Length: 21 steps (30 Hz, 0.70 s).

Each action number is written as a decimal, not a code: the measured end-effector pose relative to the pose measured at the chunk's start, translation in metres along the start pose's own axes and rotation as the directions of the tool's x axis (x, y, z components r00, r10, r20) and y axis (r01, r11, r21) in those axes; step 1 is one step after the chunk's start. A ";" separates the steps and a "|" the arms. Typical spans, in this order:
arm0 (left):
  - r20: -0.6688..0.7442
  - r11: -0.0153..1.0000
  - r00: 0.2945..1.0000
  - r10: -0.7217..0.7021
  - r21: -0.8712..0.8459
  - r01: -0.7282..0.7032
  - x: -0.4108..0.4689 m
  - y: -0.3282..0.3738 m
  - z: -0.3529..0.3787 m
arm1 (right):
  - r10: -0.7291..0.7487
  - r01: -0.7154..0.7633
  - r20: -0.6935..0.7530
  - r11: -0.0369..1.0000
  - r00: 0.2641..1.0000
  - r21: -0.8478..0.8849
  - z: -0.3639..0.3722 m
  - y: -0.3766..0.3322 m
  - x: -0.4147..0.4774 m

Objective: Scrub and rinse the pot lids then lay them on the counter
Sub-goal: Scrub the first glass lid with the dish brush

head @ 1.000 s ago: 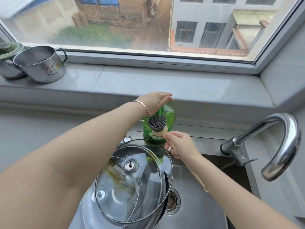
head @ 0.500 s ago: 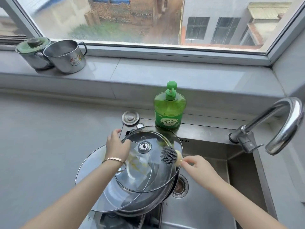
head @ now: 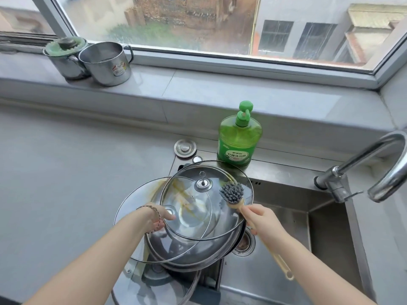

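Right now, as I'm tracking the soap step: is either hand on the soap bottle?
No: left hand holds a glass lid, right hand grips the brush; the soap bottle stands untouched.

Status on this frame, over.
Left hand grips top round glass pot lid at rim. Right hand holds grey-bristled wooden dish brush over it. Yellow residue showing; second lid beneath.

Left hand (head: 158, 217): glass lid (head: 222, 219); right hand (head: 263, 220): brush (head: 232, 193)

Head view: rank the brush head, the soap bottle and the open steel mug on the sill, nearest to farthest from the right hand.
1. Brush head, just up-left of the right hand.
2. Soap bottle, behind the sink.
3. Steel mug, far left on the windowsill.
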<state>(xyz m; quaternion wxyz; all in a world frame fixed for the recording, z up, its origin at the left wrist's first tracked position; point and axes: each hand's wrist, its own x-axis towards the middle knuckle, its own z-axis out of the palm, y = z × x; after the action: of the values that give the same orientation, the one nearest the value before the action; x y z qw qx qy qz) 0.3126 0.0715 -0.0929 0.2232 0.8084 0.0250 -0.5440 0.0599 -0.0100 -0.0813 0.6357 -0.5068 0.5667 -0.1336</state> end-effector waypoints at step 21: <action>0.381 0.671 0.704 0.600 -0.719 -0.183 -0.070 -0.033 0.028 | -0.076 0.097 -0.085 0.957 0.993 0.275 -0.060 0.024 -0.075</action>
<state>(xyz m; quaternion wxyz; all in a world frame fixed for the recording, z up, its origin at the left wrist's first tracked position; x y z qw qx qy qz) 0.2506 0.1047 -0.0506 0.5949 0.4569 -0.0490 -0.6595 -0.0256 0.0269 -0.0474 0.6730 -0.4313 0.5426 -0.2582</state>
